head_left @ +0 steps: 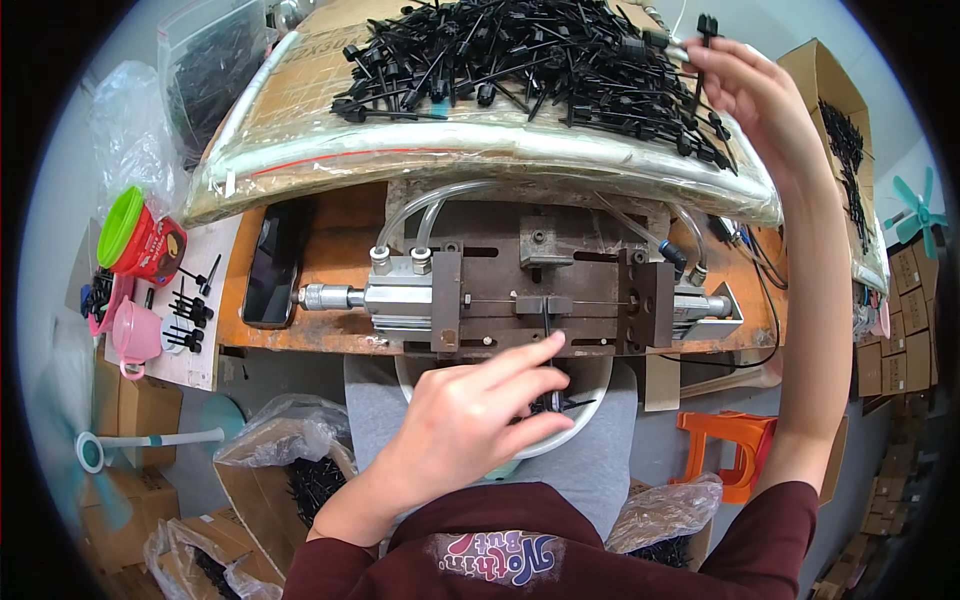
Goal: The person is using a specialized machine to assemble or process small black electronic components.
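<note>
My right hand [750, 90] is raised at the right end of the pile and pinches a black plastic stem with a wider head [706, 60]. Below it, many similar black stemmed parts [520, 55] lie heaped on a plastic-wrapped cardboard surface. My left hand [480, 400] is in front of the metal fixture [540, 275], fingers apart, the index tip beside a black stem [547, 322] at the fixture's central block. Whether the fingers touch that stem cannot be made out. Under the left hand, a white bowl [592, 420] on my lap holds black parts, partly hidden.
Air cylinders [400, 295] with clear hoses flank the fixture on the wooden bench [335, 235]. A dark phone [277, 262] lies left, near a red tub [150, 240] and pink cup [136, 330]. An orange stool [725, 450], boxes [265, 500] and a fan [92, 452] stand around.
</note>
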Tool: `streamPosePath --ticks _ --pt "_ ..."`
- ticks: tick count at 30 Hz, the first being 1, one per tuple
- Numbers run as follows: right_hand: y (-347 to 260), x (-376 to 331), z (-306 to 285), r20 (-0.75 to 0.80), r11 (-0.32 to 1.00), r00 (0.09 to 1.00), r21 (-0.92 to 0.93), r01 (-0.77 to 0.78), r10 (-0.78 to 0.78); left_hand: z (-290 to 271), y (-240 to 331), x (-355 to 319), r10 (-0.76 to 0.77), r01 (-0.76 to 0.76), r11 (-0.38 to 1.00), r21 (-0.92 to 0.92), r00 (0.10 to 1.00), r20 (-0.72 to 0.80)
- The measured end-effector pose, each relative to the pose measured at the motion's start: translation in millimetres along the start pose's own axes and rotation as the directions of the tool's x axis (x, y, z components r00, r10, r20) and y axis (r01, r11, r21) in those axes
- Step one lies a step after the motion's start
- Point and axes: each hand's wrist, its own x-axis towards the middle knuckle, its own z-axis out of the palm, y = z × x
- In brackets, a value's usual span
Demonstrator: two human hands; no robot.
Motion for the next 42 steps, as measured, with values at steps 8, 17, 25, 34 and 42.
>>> streamPosePath --ticks 8,17,25,34,42 --pt "-21 -125 91 0.498 0.882 0.807 0.16 -0.444 0.316 -15 8 7 -0.391 0.2 0.552 -0.81 0.919 -0.039" --pt "-4 -140 68 0.166 0.934 0.95 0.204 -0.295 0.264 -1 6 -4 -0.146 0.058 0.92 -0.388 0.969 -0.201" --pt "6 -158 71 0.078 0.903 0.957 0.317 -0.291 0.281 39 -16 -8 0.09 -0.035 0.917 0.398 0.988 -0.122" --pt "-6 -180 82 0.095 0.88 0.92 0.269 -0.391 0.38 34 -16 5 0.072 -0.026 0.893 0.449 0.994 -0.085" --pt "-1 -189 95 0.26 0.784 0.852 0.338 -0.522 0.455 11 4 1 -0.027 -0.017 0.929 -0.37 0.993 -0.112"
